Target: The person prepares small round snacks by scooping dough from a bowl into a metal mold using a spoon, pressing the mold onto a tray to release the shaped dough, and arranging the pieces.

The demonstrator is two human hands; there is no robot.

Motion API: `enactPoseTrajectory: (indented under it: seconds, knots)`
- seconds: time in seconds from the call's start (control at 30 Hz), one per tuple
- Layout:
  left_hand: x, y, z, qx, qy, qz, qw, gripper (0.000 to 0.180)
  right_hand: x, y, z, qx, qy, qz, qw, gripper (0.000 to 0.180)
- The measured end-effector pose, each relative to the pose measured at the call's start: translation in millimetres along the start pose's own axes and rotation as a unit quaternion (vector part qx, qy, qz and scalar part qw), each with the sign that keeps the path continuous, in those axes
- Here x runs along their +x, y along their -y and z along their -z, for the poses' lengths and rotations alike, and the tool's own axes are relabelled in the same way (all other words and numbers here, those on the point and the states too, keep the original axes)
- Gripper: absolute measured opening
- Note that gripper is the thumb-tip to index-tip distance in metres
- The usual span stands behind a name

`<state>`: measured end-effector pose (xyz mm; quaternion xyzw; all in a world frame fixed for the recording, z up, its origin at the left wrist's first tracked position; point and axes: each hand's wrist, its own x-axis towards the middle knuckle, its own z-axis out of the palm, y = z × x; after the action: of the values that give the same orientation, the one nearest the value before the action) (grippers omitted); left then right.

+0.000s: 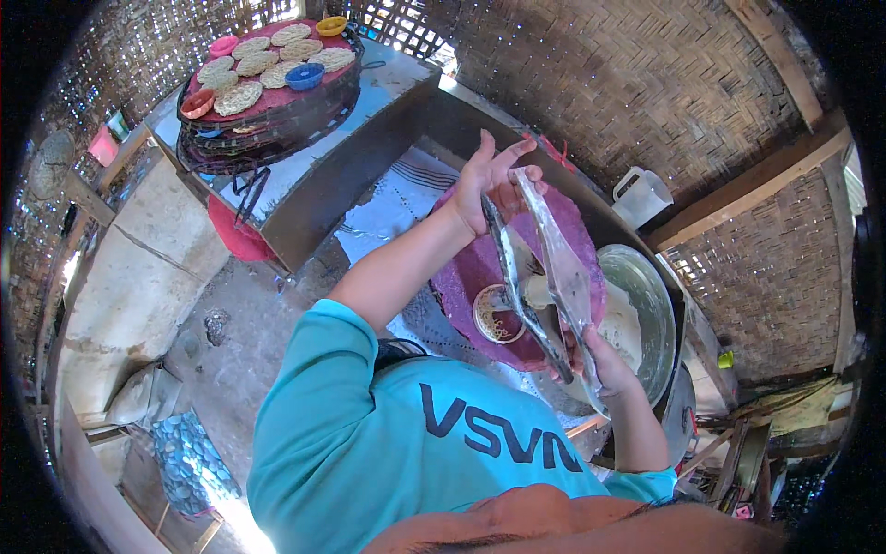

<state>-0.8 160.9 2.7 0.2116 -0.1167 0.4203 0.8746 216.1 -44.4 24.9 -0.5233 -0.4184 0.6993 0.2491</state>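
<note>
I had the batter bag (544,268) stretched over the purple tray (461,282), left hand (489,180) pinching its top, right hand (600,360) gripping its bottom by the bowl (660,305); piping onto the ring mould (498,314), I judged, needed a squeeze next.

The bag (554,268) between the hands is clear plastic smeared whitish-grey, over a magenta mat (466,286) where a small ring (498,314) shows a lacy pale-gold pattern. The bowl (660,305) beside it is silvery with creamy white batter (623,328), and the shirt (388,443) is turquoise with dark navy lettering. Up top, the red tray (277,97) carries tan lattice-patterned discs (238,97) among pink (223,44), orange (197,102), blue (305,76) and yellow (331,25) rings, against brown woven walls (646,83).
</note>
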Motion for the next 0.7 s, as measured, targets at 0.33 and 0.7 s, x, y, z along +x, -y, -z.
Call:
enactPoseTrajectory:
  seconds: [0.33,0.7]
  knots:
    - [10,34,13,-0.025,-0.06,0.014,0.998,0.053,-23,16,-6,-0.112,-0.101,0.027,0.988,0.072]
    - [-21,22,2,0.007,-0.156,0.005,0.988,0.055,-15,0,-33,-0.048,-0.081,0.036,0.995,0.067]
